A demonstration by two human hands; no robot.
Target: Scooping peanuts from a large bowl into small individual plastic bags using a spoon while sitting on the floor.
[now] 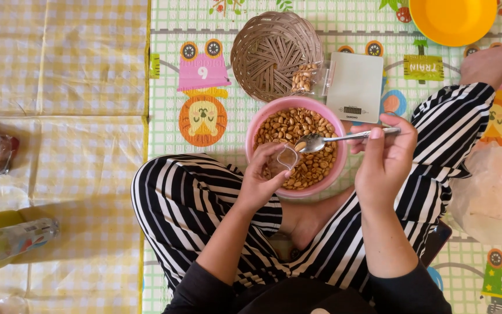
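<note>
Nuts being spooned into a small clear bag

The small clear bag (286, 157) is pinched open by the left hand (262, 177); a spoon (335, 139) is gripped by the right hand (387, 157) at its mouth. The pink bowl (251, 136) is seen nearly full; beyond, one filled packet (304, 78) lies in the wicker basket (257, 49) beside the scale (355, 87).

We get one view only, head-worn, looking almost straight down at the lap and the floor in front of the seated person. It sits close: the forearms fill the lower middle, the pink bowl (295, 150) lies near centre. The top edge reaches a woven basket (275, 53) and yellow plate (452, 21). We have no second view to overlap.
</note>
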